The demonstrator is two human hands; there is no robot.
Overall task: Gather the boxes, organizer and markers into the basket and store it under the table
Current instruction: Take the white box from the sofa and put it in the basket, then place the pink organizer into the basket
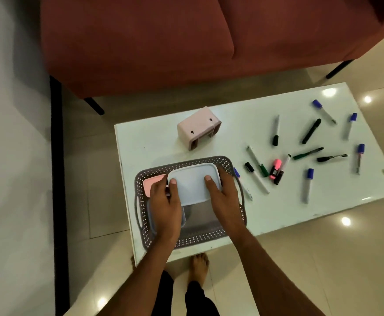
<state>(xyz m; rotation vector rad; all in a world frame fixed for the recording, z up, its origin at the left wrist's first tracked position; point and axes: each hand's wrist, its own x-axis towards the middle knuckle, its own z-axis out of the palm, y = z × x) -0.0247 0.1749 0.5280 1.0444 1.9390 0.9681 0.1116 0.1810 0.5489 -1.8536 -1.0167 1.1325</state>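
two hands' grip [164,201] [224,195] pinching white box [194,183] over basket [229,226], pink organizer [197,127] behind, markers [309,131] scattered right

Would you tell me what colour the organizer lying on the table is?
Pale pink organizer, best seen in the head view.
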